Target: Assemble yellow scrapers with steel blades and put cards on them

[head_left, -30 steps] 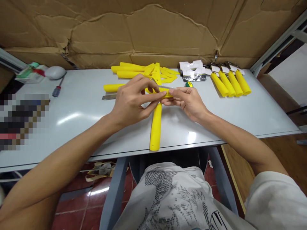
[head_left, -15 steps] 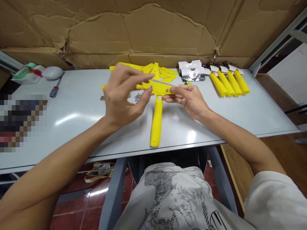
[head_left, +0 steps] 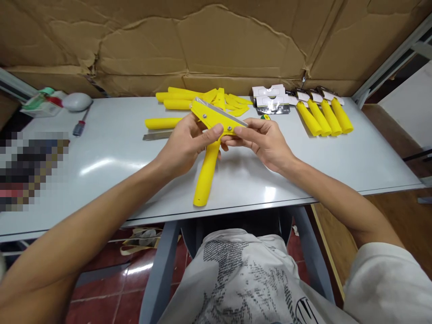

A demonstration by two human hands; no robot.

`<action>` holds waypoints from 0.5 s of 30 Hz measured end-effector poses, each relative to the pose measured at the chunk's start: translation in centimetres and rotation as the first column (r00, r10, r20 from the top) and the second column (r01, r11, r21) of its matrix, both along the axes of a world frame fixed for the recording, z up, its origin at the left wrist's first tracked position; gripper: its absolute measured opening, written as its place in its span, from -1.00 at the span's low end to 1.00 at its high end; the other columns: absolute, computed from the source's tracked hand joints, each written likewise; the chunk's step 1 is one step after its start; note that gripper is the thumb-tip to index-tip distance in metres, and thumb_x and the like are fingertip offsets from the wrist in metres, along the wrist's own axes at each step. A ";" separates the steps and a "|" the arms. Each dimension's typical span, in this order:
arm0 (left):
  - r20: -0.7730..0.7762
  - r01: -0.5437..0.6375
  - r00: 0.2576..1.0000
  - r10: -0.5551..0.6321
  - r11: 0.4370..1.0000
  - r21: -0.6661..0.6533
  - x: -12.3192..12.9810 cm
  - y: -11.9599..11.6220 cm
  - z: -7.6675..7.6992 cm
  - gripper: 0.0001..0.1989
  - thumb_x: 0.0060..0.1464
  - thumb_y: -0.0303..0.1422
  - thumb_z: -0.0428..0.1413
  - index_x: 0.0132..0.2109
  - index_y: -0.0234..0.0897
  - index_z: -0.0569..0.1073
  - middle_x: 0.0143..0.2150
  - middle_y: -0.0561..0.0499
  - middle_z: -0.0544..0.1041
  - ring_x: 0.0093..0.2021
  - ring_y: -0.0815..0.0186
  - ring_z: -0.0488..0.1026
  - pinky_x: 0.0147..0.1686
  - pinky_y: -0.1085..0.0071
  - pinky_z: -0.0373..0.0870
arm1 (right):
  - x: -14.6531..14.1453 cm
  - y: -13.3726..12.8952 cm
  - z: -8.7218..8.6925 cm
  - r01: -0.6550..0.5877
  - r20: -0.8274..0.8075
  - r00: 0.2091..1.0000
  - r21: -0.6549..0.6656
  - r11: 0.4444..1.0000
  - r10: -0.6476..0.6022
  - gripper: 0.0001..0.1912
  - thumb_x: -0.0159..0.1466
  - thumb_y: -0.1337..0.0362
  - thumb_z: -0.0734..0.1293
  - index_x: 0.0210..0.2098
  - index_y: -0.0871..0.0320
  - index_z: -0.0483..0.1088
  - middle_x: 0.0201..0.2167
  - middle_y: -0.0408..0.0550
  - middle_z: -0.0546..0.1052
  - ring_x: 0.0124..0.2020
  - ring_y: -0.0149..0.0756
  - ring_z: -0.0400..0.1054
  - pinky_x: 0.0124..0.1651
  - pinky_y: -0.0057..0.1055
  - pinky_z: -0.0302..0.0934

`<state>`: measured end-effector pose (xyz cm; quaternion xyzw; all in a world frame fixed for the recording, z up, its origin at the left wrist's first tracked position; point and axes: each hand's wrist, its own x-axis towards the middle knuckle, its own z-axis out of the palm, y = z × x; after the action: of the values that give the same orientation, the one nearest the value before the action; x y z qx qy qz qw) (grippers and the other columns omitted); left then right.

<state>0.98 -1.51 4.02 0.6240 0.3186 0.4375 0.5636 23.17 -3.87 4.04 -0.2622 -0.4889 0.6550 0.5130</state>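
Note:
Both hands hold a yellow scraper (head_left: 206, 173) tilted above the front of the table, its handle pointing down toward me. A metal blade strip runs along the top edge of its head, and two screws show on the face. My left hand (head_left: 189, 146) grips the scraper where head and handle meet, thumb pressed on the face. My right hand (head_left: 261, 139) pinches the right end of the head between thumb and fingers. Left of the scraper lie a yellow handle (head_left: 162, 123) and a flat metal strip (head_left: 157, 135), partly covered by my left hand.
Yellow parts (head_left: 232, 104) lie piled at the back. White packaging cards (head_left: 270, 96) and finished-looking yellow scrapers (head_left: 326, 117) with covered heads lie at the back right. A screwdriver (head_left: 79, 127) and a white rounded object (head_left: 77, 102) are at left. Cardboard (head_left: 236, 40) stands behind.
My left hand has moved from above the screw, fingers raised, to gripping the scraper. The scraper has turned, its handle end swinging left. My right hand keeps its pinch.

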 end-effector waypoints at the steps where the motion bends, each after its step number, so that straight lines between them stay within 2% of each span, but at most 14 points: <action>1: -0.024 0.025 0.999 -0.025 1.000 0.000 0.1 -0.3 0.3 -0.36 0.13 0.19 0.57 0.02 -0.17 0.59 -0.06 -0.05 0.71 -0.33 0.25 0.67 -0.44 0.34 0.64 | -0.1 0.0 -0.2 -0.008 0.004 1.000 0.002 1.000 0.008 -0.59 0.16 0.01 0.82 -0.27 0.14 0.72 -0.24 -0.07 0.81 -0.17 -0.26 0.77 0.17 -0.29 0.71; 5: -0.114 0.054 0.992 -0.052 0.998 0.019 0.0 -0.8 0.9 -0.43 0.05 0.07 0.65 -0.13 -0.21 0.60 -0.26 0.00 0.67 -0.48 0.30 0.58 -0.51 0.32 0.60 | -0.3 0.2 -1.0 -0.026 0.008 1.000 0.036 0.999 0.025 -0.56 0.10 0.03 0.85 -0.23 0.14 0.75 -0.21 -0.13 0.79 -0.15 -0.33 0.73 0.25 -0.27 0.69; 9: -0.190 0.005 0.982 0.005 0.999 0.051 -0.4 -0.9 0.9 -0.49 0.15 0.04 0.61 -0.15 -0.22 0.59 -0.44 0.10 0.56 -0.58 0.37 0.44 -0.63 0.39 0.37 | -0.6 0.1 -1.2 -0.030 -0.005 1.000 0.068 0.997 0.031 -0.53 0.07 0.02 0.86 -0.22 0.15 0.76 -0.21 -0.13 0.78 -0.11 -0.30 0.73 0.29 -0.23 0.69; 12: -0.211 0.012 0.977 0.007 0.996 0.091 -0.5 -0.9 0.8 -0.50 0.21 0.08 0.56 -0.15 -0.21 0.59 -0.47 0.11 0.52 -0.60 0.38 0.40 -0.65 0.38 0.29 | -0.8 -0.1 -0.9 -0.023 -0.019 1.000 0.090 0.996 0.025 -0.52 0.05 0.02 0.86 -0.22 0.16 0.76 -0.24 -0.15 0.76 -0.14 -0.32 0.73 0.27 -0.24 0.71; 15: -0.192 0.018 0.981 0.002 0.994 0.103 -0.4 -1.0 0.8 -0.50 0.21 0.09 0.55 -0.16 -0.20 0.59 -0.41 0.09 0.55 -0.61 0.40 0.39 -0.66 0.36 0.28 | -0.8 -0.2 -0.8 -0.022 -0.022 0.999 0.111 0.994 0.025 -0.52 0.07 0.03 0.86 -0.19 0.16 0.76 -0.22 -0.15 0.76 -0.17 -0.36 0.72 0.24 -0.27 0.72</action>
<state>0.62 -2.47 4.85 0.6932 0.3456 0.3893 0.4985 22.39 -4.08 3.21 -0.2199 -0.5215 0.6359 0.5247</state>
